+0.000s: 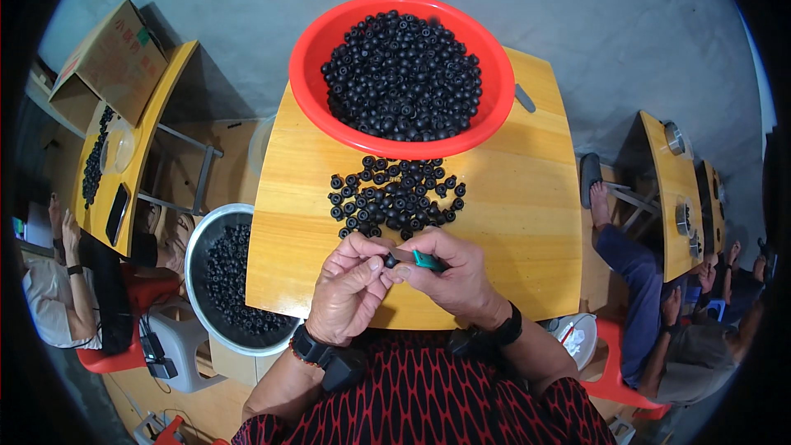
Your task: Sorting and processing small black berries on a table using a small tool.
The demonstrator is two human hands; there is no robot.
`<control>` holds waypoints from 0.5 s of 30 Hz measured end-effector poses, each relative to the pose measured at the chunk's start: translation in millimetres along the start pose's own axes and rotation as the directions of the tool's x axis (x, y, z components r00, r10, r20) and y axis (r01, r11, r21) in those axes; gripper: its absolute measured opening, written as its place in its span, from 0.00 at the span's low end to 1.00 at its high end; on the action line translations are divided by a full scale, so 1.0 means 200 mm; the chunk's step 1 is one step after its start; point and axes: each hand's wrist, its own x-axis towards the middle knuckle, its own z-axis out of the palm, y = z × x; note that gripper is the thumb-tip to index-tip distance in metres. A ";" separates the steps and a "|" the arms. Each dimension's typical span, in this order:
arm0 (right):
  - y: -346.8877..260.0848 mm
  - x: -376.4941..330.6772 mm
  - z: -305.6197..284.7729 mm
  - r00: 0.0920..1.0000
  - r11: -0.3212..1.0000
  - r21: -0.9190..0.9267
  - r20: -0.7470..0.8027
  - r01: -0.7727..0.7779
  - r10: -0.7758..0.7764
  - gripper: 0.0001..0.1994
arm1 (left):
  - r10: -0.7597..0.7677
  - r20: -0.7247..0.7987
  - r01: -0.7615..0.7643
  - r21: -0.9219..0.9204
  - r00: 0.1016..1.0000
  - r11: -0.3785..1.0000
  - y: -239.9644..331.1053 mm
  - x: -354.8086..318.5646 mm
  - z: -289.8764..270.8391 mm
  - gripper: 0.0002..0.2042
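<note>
Centrally, above the near edge of the yellow table (pixel 523 255), the left hand (pixel 346 288) pinches a small black piece (pixel 390 262) in its fingertips while the right hand (pixel 457 276) grips a green-handled knife (pixel 428 261), blade at the piece. Just beyond lie loose black pieces (pixel 401 202), with a heaped red basin (pixel 404 148) at the far side and a metal bowl (pixel 194 276) of more to the left.

The basin (pixel 499 107), holding pieces (pixel 404 74), stands on the table's (pixel 527 222) far end; more pieces lie before it. Left of the table sits a tub (pixel 194 280) of pieces. Farther left, a side table (pixel 142 161) bears a box (pixel 124 66) and phone (pixel 118 213).
</note>
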 end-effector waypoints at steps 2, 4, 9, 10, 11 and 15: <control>0.00 0.01 -0.01 1.000 1.000 0.026 0.017 0.009 -0.009 0.09 | -0.007 -0.008 0.007 0.018 1.000 1.000 -0.01 0.00 -0.03 0.05; 0.00 0.01 -0.01 0.999 1.000 -0.014 0.034 0.028 -0.027 0.09 | -0.016 -0.014 0.017 0.037 1.000 0.999 -0.01 0.01 -0.03 0.06; 0.00 0.01 -0.03 0.996 0.998 -0.027 0.057 0.065 -0.063 0.09 | -0.130 0.006 0.129 0.084 0.991 0.988 0.01 0.01 -0.01 0.07; 0.00 0.02 -0.04 0.995 0.996 -0.043 0.075 0.074 -0.070 0.10 | -0.129 0.005 0.128 0.084 0.992 0.988 0.01 0.00 -0.02 0.07; 0.00 0.02 -0.05 0.995 0.996 -0.042 0.076 0.074 -0.070 0.10 | -0.124 0.021 0.122 0.055 0.992 0.991 0.00 0.00 -0.04 0.07; 0.00 0.01 -0.07 0.997 0.993 -0.110 0.058 0.053 -0.047 0.12 | -0.119 0.039 0.120 -0.021 0.992 0.993 -0.01 0.00 -0.05 0.06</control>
